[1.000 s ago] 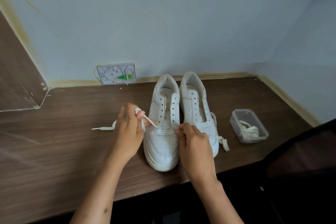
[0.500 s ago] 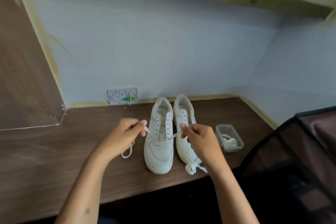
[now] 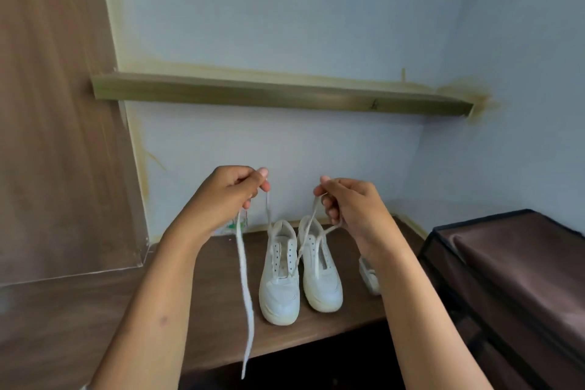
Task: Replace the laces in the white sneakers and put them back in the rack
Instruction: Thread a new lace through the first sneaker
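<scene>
Left hand (image 3: 226, 196) and right hand (image 3: 351, 204) each pinch the lace (image 3: 245, 282) above the left sneaker (image 3: 280, 288); container (image 3: 368, 275) mostly hidden behind right wrist

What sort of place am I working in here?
Probably a room in a home, at a built-in corner desk: a wood-grain desktop against pale blue walls, a wooden strip fixed to the wall above, and a brown fabric rack at the right.
</scene>
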Demonstrator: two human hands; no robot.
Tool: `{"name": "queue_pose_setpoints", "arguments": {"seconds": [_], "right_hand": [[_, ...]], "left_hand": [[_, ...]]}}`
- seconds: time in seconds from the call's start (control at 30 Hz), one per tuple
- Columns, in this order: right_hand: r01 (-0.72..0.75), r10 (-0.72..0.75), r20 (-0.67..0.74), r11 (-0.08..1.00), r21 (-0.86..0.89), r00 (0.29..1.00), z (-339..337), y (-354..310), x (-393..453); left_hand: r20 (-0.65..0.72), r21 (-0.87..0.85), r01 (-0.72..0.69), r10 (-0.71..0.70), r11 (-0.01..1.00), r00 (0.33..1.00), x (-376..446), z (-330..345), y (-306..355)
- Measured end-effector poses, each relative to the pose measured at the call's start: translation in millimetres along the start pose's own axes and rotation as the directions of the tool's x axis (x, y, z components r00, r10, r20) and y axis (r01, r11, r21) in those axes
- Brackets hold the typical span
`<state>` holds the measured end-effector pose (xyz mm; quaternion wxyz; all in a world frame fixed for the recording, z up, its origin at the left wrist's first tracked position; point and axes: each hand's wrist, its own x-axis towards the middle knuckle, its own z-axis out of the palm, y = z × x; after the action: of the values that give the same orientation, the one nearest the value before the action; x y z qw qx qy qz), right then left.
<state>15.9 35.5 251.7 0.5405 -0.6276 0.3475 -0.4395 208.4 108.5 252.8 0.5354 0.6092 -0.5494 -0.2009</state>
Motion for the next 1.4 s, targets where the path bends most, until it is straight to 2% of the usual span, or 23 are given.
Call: {"name": "queue_pose_setpoints", "arguments": {"seconds": [0.3,0.63,0.83,1.1,1.4], "right_hand": [[0.183,-0.182,-0.028,0.983,0.033,0.983,-3.3,-74.3,-28.8],[0.281,-0.335,0.092,0.888,0.364,0.938,-6.0,-126.9,-55.4],[0.405,-0.462,0.094,0.844,0.351,0.882,0.5,-140.1,-68.8],[0.519,-0.552,0.068,0.814,0.261,0.831,4.0,-143.6,-74.5],[0.513,-0.544,0.047,0.813,0.274,0.838,2.5,-137.5,-79.0]], "left_hand": [[-0.08,-0.086,-0.107,0.1,0.991,0.992,-4.9,-9.5,73.2],[-0.173,-0.233,-0.267,0.23,0.935,0.958,-13.8,-15.1,129.4],[-0.106,-0.488,-0.313,0.3,0.815,0.948,-23.1,-18.6,147.8],[-0.124,-0.518,-0.398,0.394,0.757,0.911,-29.3,-25.2,165.5],[-0.182,-0.395,-0.43,0.389,0.812,0.903,-36.7,-24.9,161.7]]}}
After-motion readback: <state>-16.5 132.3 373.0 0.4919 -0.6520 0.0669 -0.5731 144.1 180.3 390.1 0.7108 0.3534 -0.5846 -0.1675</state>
